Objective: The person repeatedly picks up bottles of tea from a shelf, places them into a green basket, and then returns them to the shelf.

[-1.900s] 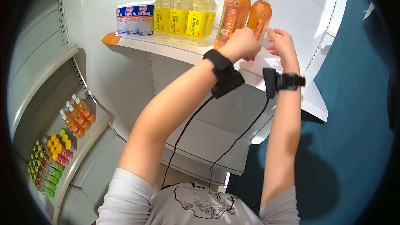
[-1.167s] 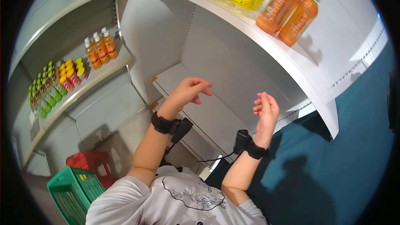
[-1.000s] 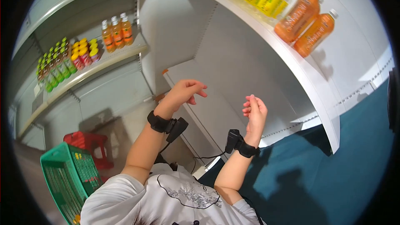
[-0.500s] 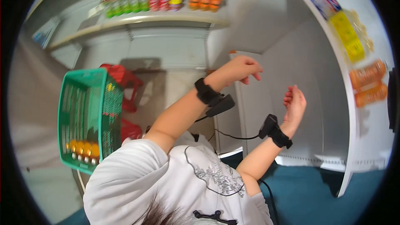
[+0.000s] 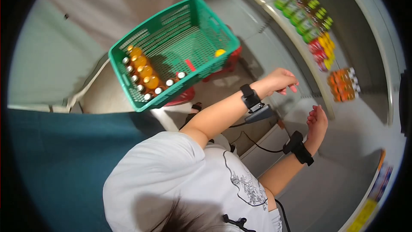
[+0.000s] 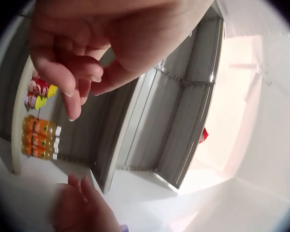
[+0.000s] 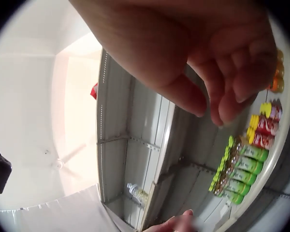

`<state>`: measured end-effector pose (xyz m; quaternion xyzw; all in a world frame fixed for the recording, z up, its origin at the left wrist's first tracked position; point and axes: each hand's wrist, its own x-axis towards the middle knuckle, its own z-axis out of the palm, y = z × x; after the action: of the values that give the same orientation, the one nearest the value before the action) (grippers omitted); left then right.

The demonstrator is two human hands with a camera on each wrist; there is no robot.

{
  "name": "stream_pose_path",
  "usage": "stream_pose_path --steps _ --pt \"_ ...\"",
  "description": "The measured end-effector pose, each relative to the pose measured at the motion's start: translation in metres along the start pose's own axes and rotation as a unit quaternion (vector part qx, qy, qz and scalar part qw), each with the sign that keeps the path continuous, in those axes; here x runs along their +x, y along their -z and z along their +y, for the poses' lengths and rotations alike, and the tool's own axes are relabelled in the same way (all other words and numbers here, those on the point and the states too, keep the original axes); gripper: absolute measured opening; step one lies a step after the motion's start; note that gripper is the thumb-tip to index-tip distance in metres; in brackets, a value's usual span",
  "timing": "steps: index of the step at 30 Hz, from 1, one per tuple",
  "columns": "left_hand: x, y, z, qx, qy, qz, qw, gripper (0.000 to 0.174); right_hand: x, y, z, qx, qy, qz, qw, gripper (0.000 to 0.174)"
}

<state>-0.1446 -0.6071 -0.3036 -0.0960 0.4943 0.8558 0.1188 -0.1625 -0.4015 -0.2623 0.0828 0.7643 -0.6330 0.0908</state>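
Note:
In the head view, my left hand (image 5: 277, 81) hangs in the air with relaxed, slightly bent fingers, holding nothing. Below and to its right, my right hand (image 5: 316, 126) is also empty, its fingers loosely curled. The hands are apart. Beyond them, a shelf carries orange-labelled bottles (image 5: 343, 85), small yellow-capped bottles (image 5: 328, 51) and green-capped bottles (image 5: 302, 15). A green basket (image 5: 206, 66) at the upper left holds several bottles of orange drink (image 5: 146, 71) along one side. The left wrist view shows my left hand (image 6: 101, 43) empty; the right wrist view shows my right hand (image 7: 198, 58) likewise.
A red stool (image 5: 229, 62) is partly hidden by the basket. Teal cloth (image 5: 64, 159) hangs at the left. At the lower right, a white shelf bears a yellow-labelled item (image 5: 364, 215). Black cables run near my forearms. Another bottle (image 7: 137, 193) stands on a shelf compartment.
Both hands came away from the large orange bottles on the white shelf and stay empty. The view has swung left, bringing the basket to the upper middle and the white shelf to the lower right edge.

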Motion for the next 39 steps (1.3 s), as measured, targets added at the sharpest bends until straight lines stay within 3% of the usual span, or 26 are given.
stream_pose_path --steps 4,5,13,18,21,25,28,32,34,37,39 --pt "-0.005 0.062 0.016 -0.019 -0.024 0.080 0.996 0.014 0.024 -0.067 0.001 -0.015 -0.013 -0.094 0.995 0.026" --pt "-0.005 0.065 0.038 -0.013 -0.005 0.090 0.996 0.014 0.026 -0.076 -0.017 -0.013 -0.037 -0.096 0.995 0.026" --pt "-0.005 0.157 0.066 -0.039 -0.013 0.154 0.987 0.015 0.047 -0.189 -0.014 -0.002 -0.075 -0.145 0.987 0.022" --pt "-0.044 0.209 0.084 -0.048 -0.009 0.237 0.970 0.015 0.055 -0.262 -0.009 -0.025 -0.103 -0.211 0.972 0.021" --pt "-0.079 0.247 0.081 -0.067 -0.016 0.305 0.950 0.018 0.055 -0.313 -0.001 -0.020 -0.120 -0.330 0.936 0.020" --pt "-0.135 0.289 0.068 -0.069 -0.005 0.442 0.894 0.020 0.041 -0.389 0.020 -0.071 -0.163 -0.424 0.888 0.021" --pt "-0.166 0.327 0.034 -0.113 -0.030 0.489 0.865 0.019 0.042 -0.436 0.075 -0.113 -0.271 -0.458 0.839 0.024" --pt "-0.184 0.363 -0.036 -0.125 0.051 0.561 0.816 0.012 0.047 -0.468 0.154 -0.183 -0.375 -0.474 0.775 0.017" --pt "-0.179 0.378 -0.074 -0.104 0.119 0.584 0.796 0.014 0.037 -0.472 0.166 -0.202 -0.332 -0.478 0.788 0.018" --pt "-0.164 0.396 -0.123 -0.003 0.183 0.539 0.822 0.017 0.036 -0.478 0.178 -0.250 -0.346 -0.470 0.773 0.023" --pt "-0.147 0.406 -0.150 0.052 0.270 0.553 0.786 0.016 0.042 -0.478 0.205 -0.269 -0.368 -0.454 0.765 0.027"
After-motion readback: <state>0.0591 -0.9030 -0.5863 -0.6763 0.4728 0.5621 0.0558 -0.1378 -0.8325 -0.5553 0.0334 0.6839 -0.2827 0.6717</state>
